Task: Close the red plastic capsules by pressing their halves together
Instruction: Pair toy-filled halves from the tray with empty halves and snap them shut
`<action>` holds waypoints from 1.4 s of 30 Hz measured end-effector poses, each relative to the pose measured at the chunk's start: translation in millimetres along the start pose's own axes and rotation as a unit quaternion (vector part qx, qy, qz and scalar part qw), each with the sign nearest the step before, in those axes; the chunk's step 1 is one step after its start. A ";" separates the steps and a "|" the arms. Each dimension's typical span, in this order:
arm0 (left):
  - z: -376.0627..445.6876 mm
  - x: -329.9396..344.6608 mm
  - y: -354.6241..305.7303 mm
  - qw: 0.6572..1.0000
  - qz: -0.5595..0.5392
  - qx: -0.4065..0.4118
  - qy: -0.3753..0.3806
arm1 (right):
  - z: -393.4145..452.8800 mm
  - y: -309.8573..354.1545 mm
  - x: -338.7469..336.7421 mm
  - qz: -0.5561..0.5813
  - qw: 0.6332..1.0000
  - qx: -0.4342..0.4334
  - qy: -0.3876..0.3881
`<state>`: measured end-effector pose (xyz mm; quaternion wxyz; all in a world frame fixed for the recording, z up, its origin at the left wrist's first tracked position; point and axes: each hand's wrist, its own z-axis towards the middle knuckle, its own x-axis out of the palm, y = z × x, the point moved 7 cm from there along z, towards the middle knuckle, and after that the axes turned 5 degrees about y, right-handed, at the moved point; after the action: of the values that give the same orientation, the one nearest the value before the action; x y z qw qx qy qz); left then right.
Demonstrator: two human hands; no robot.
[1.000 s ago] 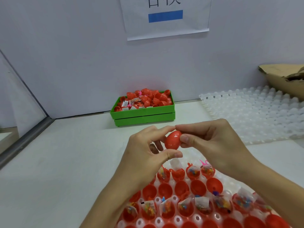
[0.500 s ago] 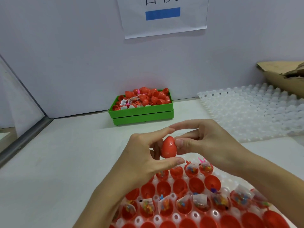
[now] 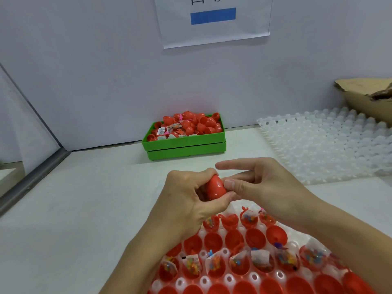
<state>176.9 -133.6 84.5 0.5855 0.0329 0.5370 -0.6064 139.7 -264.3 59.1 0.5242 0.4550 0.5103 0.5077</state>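
Two hands meet above the tray (image 3: 282, 274) of open halves, left hand (image 3: 186, 200) wrapped round the red capsule (image 3: 215, 186), right hand (image 3: 261, 183) pinching its end, and a skewed squeeze could pop it loose.

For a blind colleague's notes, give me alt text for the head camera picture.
Left hand and right hand grip a red capsule above a tray of open, filled halves. A green bin of capsules sits behind.
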 end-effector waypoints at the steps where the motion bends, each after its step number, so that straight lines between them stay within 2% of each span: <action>1: 0.0 -0.2 0.0 1.000 0.006 0.000 -0.002 | 0.4 -1.1 -0.2 0.004 1.000 0.001 -0.001; 5: 0.5 2.4 -1.2 1.000 0.014 0.005 0.005 | 2.5 -6.1 -3.0 0.024 1.000 0.007 -0.008; 9: 0.9 0.9 -3.9 0.999 0.035 0.015 -0.015 | 1.4 -2.8 1.1 0.069 0.997 -0.003 0.018; 11: 1.0 -1.0 -1.5 0.998 0.053 0.007 -0.024 | 0.7 -2.3 3.2 0.043 0.999 -0.005 0.029; 13: 0.5 -1.0 0.9 0.997 0.073 0.000 -0.022 | 1.5 -3.1 2.8 0.020 1.000 -0.008 0.019; 16: -1.0 -0.3 3.1 0.996 0.090 -0.020 -0.022 | 2.4 -3.6 2.0 0.049 0.999 -0.004 0.002; 22: 0.4 -6.5 5.8 0.998 -0.015 -0.048 -0.050 | 2.9 -4.9 2.9 0.136 0.990 0.001 0.043; 26: 1.1 -6.6 11.7 0.992 -0.101 -0.061 -0.034 | 4.2 -1.1 3.6 0.124 0.991 -0.034 0.047; 31: 2.5 2.7 10.1 0.994 -0.090 -0.064 0.011 | 3.6 -0.9 4.9 0.171 0.984 -0.038 0.036; 36: 1.7 5.0 8.3 0.989 -0.135 -0.065 -0.004 | 3.3 -1.9 0.4 0.159 0.986 -0.038 0.010; 39: 2.2 0.4 11.3 0.979 -0.186 -0.073 -0.029 | 2.8 -1.3 6.4 0.153 0.987 -0.036 0.034; 42: 2.1 -1.0 10.8 0.978 -0.191 -0.079 -0.017 | 2.0 2.0 11.6 0.147 0.986 -0.045 0.063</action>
<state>186.5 -131.6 79.5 0.4690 -0.1272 0.5695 -0.6630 141.1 -252.4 60.4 0.4306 0.4680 0.4467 0.6293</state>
